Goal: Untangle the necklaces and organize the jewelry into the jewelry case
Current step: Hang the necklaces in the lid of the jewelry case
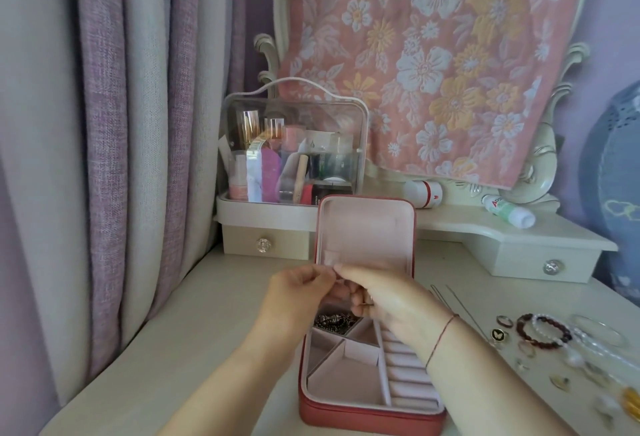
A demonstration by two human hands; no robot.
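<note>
Above the open jewelry case (346,415), the left hand (298,293) and right hand (391,304) curl their fingers, tips meeting. They seem to pinch something tiny that I cannot make out. A dark necklace (334,321) lies in its far-left compartment.

I am in a home bedroom, at a cream dressing table (194,314) with 2 crystal-knobbed drawers (540,264), a clear cosmetics organizer (294,144), lilac curtains (104,124) and a floral towel (433,54) draped over its carved mirror frame (540,165).

We see lilac-and-cream curtains (104,124) at left, a cream dressing table (194,324) with knobbed drawers (277,238), and a floral cloth (450,54) draped over what may be a mirror frame (543,158).
</note>
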